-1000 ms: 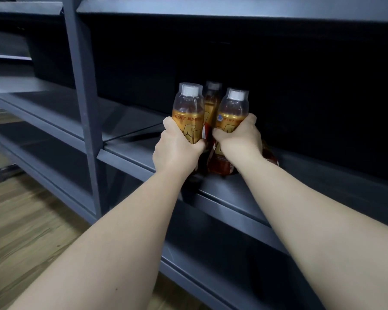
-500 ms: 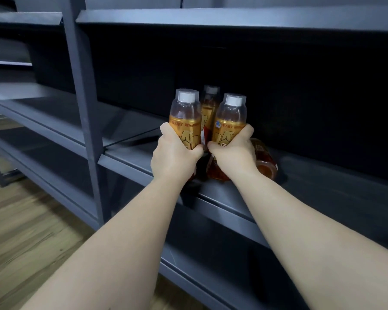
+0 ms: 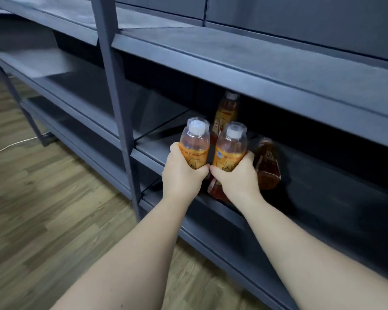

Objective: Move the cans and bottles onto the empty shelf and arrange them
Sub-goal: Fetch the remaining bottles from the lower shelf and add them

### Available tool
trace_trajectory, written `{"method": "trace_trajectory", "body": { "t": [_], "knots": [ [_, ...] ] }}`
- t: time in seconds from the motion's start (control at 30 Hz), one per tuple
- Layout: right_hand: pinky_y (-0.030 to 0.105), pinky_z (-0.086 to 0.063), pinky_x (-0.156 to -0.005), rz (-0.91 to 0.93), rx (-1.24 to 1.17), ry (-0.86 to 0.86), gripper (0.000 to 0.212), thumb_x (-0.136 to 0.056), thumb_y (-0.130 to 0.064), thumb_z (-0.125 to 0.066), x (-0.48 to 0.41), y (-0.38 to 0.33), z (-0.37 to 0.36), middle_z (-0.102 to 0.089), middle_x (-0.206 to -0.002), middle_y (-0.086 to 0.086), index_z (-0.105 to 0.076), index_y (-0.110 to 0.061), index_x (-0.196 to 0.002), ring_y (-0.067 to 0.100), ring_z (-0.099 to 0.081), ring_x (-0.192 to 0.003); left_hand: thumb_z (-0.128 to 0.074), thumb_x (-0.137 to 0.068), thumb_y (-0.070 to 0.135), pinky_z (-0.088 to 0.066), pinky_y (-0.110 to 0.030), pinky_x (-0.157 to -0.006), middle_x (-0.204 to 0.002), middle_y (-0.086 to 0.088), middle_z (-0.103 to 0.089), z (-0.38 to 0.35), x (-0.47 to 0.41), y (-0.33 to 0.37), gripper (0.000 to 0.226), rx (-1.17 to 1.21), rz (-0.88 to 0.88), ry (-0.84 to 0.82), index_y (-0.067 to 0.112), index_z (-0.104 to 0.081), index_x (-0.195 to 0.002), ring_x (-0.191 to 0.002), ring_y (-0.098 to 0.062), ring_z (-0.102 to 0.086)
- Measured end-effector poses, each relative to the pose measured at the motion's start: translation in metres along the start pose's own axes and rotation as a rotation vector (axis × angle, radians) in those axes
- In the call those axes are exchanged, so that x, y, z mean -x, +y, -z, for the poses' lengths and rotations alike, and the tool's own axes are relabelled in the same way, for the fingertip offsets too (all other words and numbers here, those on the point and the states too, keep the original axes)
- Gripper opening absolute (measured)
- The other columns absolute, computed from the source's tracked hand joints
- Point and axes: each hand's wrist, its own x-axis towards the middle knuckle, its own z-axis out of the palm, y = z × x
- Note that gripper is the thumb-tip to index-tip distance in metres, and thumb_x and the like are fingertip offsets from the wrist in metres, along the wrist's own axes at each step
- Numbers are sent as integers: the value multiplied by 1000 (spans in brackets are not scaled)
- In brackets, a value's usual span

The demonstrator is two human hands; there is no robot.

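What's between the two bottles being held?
Head view: nothing, only a narrow dark gap between the left bottle and the right bottle. A third bottle stands behind that gap, deeper on the shelf.

You see glossy clear plastic bottles (image 3: 195, 148) with white caps, a matt grey metal shelf (image 3: 323, 193), and a wood-grain floor (image 3: 43, 198).

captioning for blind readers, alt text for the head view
The left hand holds the left bottle and the right hand holds the right bottle, both upright, at the front of a grey shelf. Behind them are a standing bottle and a tipped bottle.
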Motion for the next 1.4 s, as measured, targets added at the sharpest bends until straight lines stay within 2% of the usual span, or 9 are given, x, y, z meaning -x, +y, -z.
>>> {"method": "trace_trajectory", "body": {
  "t": [0.13,0.27,0.63,0.73,0.87,1.0,1.07,1.23,1.4],
  "knots": [
    [46,-53,-90,-90,35,-109,72,-71,-36,-86,36,-20,15,-59,-116,3,-40,-20,-124,23,-61,-105,-77,-74,39,-47,-33,-69,-90,10,-60,37,24,23,51,-131,130,-15,34,-34,-102,-82,-15,-61],
    [44,-53,-89,-151,75,-164,73,-71,-34,-86,64,-42,37,-59,-116,2,-38,-23,-126,24,-61,-104,-78,-74,44,-52,-38,-76,-94,9,-58,73,46,55,55,-206,194,-30,33,-34,-105,-85,-18,-60],
    [44,-55,-87,-143,80,-262,79,-74,-37,-84,115,-112,97,-58,-114,-1,-33,-25,-133,22,-60,-103,-81,-75,37,-51,-33,-70,-96,9,-60,133,95,126,57,-217,171,-55,31,-36,-110,-85,-13,-61],
    [48,-55,-89,-138,68,-220,80,-74,-39,-84,129,-125,112,-57,-117,-1,-32,-27,-133,22,-60,-105,-80,-76,38,-50,-32,-70,-94,11,-58,142,104,141,57,-210,143,-62,30,-34,-109,-85,-14,-60],
    [42,-55,-87,-140,53,-154,81,-75,-37,-84,149,-132,138,-56,-123,-1,-32,-27,-136,21,-59,-108,-80,-77,39,-52,-33,-74,-90,15,-52,148,120,161,58,-192,107,-107,31,-32,-109,-84,-15,-58],
    [39,-53,-89,-155,39,-62,80,-78,-36,-83,171,-137,170,-55,-126,-1,-31,-26,-137,21,-57,-113,-79,-80,36,-41,-18,-56,-86,13,-54,147,142,182,52,-169,24,-185,27,-37,-110,-66,0,-54],
    [40,-53,-91,-177,40,-2,78,-78,-37,-83,184,-135,188,-56,-126,-1,-32,-26,-136,21,-57,-113,-79,-81,35,-38,-17,-53,-87,11,-55,142,154,192,52,-168,-13,-243,26,-37,-110,-64,1,-53],
    [36,-52,-87,-245,44,154,77,-78,-39,-82,212,-125,250,-55,-123,-4,-32,-26,-135,19,-57,-111,-80,-79,40,-44,-29,-72,-98,8,-57,111,184,228,55,-131,-108,-366,29,-35,-109,-87,-14,-57],
    [34,-50,-86,-337,41,341,75,-80,-38,-82,245,-105,332,-53,-120,-6,-32,-26,-135,16,-55,-109,-82,-78,43,-46,-29,-75,-101,9,-56,65,227,278,58,-113,-239,-517,30,-35,-111,-90,-14,-57]
  ]
}}
